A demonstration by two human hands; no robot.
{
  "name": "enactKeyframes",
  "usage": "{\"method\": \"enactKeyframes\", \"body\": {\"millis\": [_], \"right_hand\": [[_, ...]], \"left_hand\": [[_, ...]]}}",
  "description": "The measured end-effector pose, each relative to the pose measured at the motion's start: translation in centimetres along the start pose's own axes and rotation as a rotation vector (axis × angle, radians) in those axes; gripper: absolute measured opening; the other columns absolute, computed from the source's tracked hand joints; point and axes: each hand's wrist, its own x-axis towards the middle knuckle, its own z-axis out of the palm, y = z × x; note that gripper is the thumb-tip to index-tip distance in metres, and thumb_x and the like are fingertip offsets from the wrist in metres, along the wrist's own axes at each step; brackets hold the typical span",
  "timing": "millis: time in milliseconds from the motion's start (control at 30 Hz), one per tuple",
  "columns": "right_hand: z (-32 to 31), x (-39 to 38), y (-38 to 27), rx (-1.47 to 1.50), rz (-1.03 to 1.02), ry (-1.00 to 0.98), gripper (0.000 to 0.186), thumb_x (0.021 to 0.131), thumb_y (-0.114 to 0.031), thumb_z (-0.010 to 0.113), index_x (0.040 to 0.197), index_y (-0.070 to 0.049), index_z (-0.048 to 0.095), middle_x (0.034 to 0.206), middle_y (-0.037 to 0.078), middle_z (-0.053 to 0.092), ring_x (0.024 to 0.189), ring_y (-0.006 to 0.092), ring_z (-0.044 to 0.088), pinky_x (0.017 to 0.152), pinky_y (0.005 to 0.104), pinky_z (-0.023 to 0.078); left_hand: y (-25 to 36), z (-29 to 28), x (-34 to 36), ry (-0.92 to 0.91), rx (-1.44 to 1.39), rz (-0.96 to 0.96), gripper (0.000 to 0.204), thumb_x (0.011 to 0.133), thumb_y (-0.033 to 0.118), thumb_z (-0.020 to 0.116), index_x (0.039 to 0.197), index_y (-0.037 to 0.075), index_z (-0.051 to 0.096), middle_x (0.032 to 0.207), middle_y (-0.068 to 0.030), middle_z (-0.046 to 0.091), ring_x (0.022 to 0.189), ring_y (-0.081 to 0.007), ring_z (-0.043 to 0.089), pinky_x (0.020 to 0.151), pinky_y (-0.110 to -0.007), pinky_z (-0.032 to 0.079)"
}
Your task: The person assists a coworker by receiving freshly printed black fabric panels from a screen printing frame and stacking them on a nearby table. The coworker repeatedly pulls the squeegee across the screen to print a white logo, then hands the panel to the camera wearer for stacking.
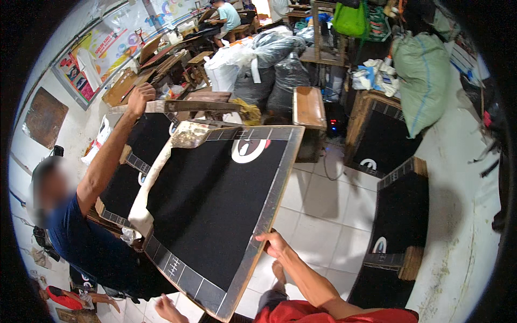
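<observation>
My right hand (273, 244) grips the right-hand rim of a large tilted board (257, 222), with the fingers wrapped round its edge. Black fabric (207, 185) covers the board's middle, and a white and dark round print (251, 150) shows near its far edge. White-stained pieces (145, 199) run along its left side. Near the lower left corner, my left hand (170, 309) is partly cut off by the picture's edge, slightly blurred, its fingers apart and apparently holding nothing. A co-worker's hand (141, 99) in front of me on the left is on a wooden bar (194, 106) beyond the board.
The co-worker in a dark blue shirt (86, 237) stands close on my left. Similar black-covered boards (401, 210) lean along the right wall. Farther back are a brown-topped wooden box (309, 105), stuffed sacks (237, 70) and a big green sack (423, 75). White tiles (318, 237) cover the floor.
</observation>
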Motion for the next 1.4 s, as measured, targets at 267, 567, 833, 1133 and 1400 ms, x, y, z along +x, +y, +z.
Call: {"method": "enactKeyframes", "body": {"millis": [267,567,833,1133,1400], "right_hand": [[-5.8,-26.2,-5.1,0.047,-0.264,-0.068,0.03,0.061,0.006,0.065,0.088,-0.006,0.059,0.079,0.008,0.061,0.074,0.023,0.062,0.073,0.0381,0.052],[-11.8,-41.7,-6.8,0.064,-0.586,-0.112,0.043,0.057,0.012,0.068,0.095,-0.006,0.06,0.086,0.008,0.062,0.083,0.0246,0.061,0.078,0.0419,0.05],[-17.2,-43.7,-1.9,0.077,-0.846,-0.175,0.059,0.056,0.013,0.072,0.109,-0.008,0.055,0.098,0.008,0.061,0.094,0.0262,0.059,0.087,0.0451,0.046],[-18.9,-43.9,7.7,0.221,-0.68,0.222,0.047,0.071,0.013,0.058,0.115,-0.003,0.053,0.108,0.013,0.059,0.098,0.0275,0.057,0.093,0.0385,0.044],[-10.9,-44.5,13.6,-1.342,-0.121,1.168,0.049,0.078,-0.024,0.06,0.124,-0.011,0.048,0.119,0.014,0.055,0.11,0.0315,0.052,0.093,0.0426,0.04]], "left_hand": [[11.9,13.6,-6.2,-0.642,0.011,0.483,0.035,0.077,0.019,0.069,0.102,-0.002,0.057,0.087,-0.0062,0.058,0.081,-0.0137,0.053,0.074,-0.027,0.044],[33.3,28.6,-16.1,-0.821,0.001,0.947,0.071,0.069,0.042,0.073,0.116,-0.007,0.051,0.111,-0.0221,0.058,0.105,-0.0302,0.055,0.09,-0.036,0.041],[48.5,32.0,-21.7,-1.216,0.083,0.914,0.056,0.07,0.051,0.07,0.084,-0.002,0.062,0.079,-0.0113,0.06,0.076,-0.0202,0.056,0.068,-0.034,0.042],[47.1,28.8,-30.8,-1.393,-0.185,0.896,0.042,0.069,0.031,0.077,0.053,0.013,0.043,0.054,0.0073,0.034,0.05,-0.0058,0.029,0.047,-0.027,0.021],[37.7,16.7,-38.2,-1.401,-0.406,1.528,0.045,0.058,0.039,0.08,0.062,0.0,0.058,0.056,-0.01,0.056,0.054,-0.0232,0.056,0.055,-0.033,0.043]]}}
